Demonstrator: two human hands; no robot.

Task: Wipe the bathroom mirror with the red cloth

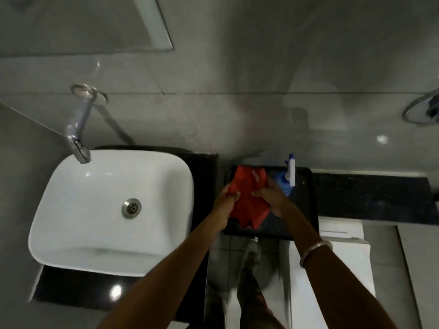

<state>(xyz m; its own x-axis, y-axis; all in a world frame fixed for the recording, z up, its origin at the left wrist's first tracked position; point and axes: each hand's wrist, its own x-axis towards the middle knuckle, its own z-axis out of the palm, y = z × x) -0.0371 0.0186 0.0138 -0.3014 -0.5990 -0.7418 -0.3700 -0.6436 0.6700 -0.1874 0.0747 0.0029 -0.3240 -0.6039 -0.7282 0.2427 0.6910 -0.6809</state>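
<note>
The red cloth point(248, 198) hangs crumpled between both hands above a black tray point(306, 205). My left hand point(225, 200) pinches its left edge. My right hand point(273, 200) grips its right side, a silver bangle on that wrist. The mirror point(78, 22) is on the wall at the top left, above the basin; only its lower corner shows. A blue spray bottle point(288, 179) with a white trigger stands on the tray just behind my right hand.
A white square basin point(99, 210) with a chrome wall tap point(78, 129) sits on a black counter point(370, 195) to the left of the tray. A chrome ring holder point(420, 110) is on the right wall. My legs and the tiled floor show below.
</note>
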